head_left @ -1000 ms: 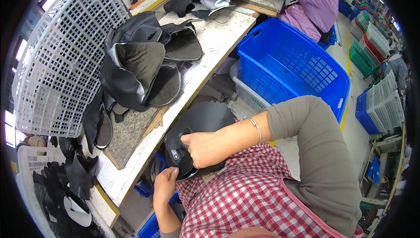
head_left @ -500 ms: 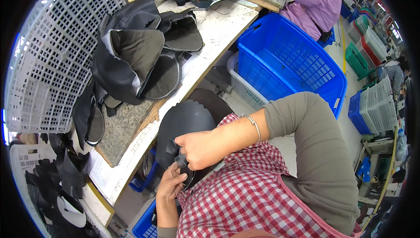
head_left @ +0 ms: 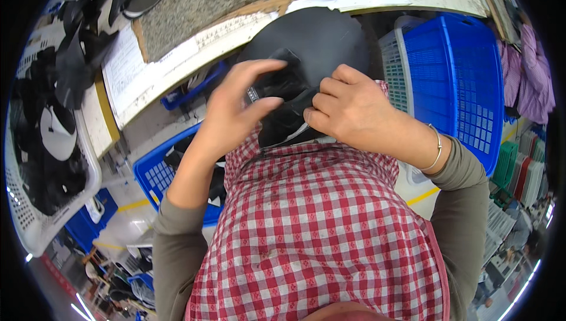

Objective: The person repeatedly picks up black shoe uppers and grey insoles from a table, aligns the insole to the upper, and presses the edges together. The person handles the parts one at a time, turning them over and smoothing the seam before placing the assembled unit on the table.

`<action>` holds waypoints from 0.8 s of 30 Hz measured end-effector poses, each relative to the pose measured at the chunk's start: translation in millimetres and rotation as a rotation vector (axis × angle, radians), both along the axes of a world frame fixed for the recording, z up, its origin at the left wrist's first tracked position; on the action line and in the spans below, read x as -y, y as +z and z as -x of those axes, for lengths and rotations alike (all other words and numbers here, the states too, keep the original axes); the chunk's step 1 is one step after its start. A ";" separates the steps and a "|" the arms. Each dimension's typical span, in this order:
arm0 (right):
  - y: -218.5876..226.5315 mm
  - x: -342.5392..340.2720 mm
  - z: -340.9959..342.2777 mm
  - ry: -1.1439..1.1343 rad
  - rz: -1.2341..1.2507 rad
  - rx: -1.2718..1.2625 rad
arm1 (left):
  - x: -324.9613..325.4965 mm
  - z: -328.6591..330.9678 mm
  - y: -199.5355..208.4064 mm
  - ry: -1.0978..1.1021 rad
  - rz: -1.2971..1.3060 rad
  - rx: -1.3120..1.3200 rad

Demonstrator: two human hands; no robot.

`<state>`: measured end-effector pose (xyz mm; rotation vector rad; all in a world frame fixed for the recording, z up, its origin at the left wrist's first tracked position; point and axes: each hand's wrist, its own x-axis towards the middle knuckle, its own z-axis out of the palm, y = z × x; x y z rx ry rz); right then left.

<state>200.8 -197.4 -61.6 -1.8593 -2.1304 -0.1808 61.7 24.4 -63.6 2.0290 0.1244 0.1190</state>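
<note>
A smooth black shoe upper (head_left: 318,35) lies over my lap, in front of the checked apron, its wide rounded end toward the workbench. Darker folded parts of it (head_left: 283,88) lie between my hands. My right hand (head_left: 354,105) is closed, its fingers curled and pinching the upper's edge. To the left of the folds, my left hand (head_left: 233,108) is open, with thumb and fingers spread apart around them and nothing gripped. Part of the upper is hidden beneath my right hand.
The workbench (head_left: 236,35) ahead carries a rough grey board (head_left: 183,11), printed sheets and more black uppers. At left stands a white basket (head_left: 88,185) of black pieces. Blue crates (head_left: 477,85) stand at right, one crate (head_left: 144,167) below my left arm. A person in pink (head_left: 533,79) is at far right.
My view has swung down and right, centring the lap. My left hand has let go of the upper and opened. My right hand still pinches it, and the upper lies flatter.
</note>
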 end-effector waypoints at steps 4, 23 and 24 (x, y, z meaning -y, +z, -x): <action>-2.3 -1.1 8.1 -0.099 -0.085 -0.009 | 23.1 -20.6 -12.1 -0.193 0.049 -0.184; -45.1 20.4 7.8 -0.495 -0.181 -0.745 | 29.0 -24.2 -17.2 -0.026 0.357 -0.383; -45.4 18.7 8.8 -0.496 -0.204 -0.753 | 26.9 -25.5 -14.5 -0.054 0.294 -0.386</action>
